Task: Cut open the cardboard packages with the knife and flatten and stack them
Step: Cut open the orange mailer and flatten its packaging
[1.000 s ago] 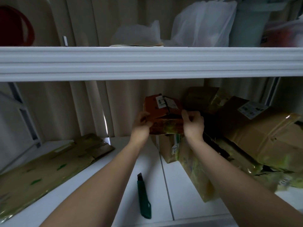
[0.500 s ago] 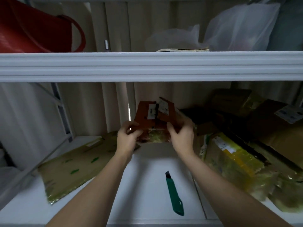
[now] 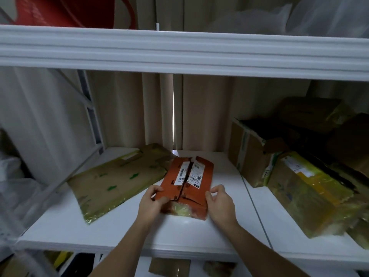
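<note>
An orange cardboard box (image 3: 201, 188) with white shipping labels and a slit down its top rests on the white shelf board (image 3: 119, 232). It looks partly collapsed, with yellowish tape at its near end. My left hand (image 3: 151, 200) grips its near left corner. My right hand (image 3: 219, 202) pinches its near right edge. A flattened brown cardboard sheet (image 3: 117, 182) with yellow tape lies just left of the box, touching its far corner. The knife is out of sight.
Unopened brown boxes (image 3: 251, 156) and a yellow-taped package (image 3: 311, 192) crowd the right side of the shelf. The upper shelf's thick white edge (image 3: 179, 50) hangs overhead, with a red bag (image 3: 79, 11) and plastic bags on it. More cardboard lies below.
Both hands brought the orange box down and leftward from the pile of boxes onto the shelf board beside the flattened sheet. The green knife, seen earlier, is no longer in view.
</note>
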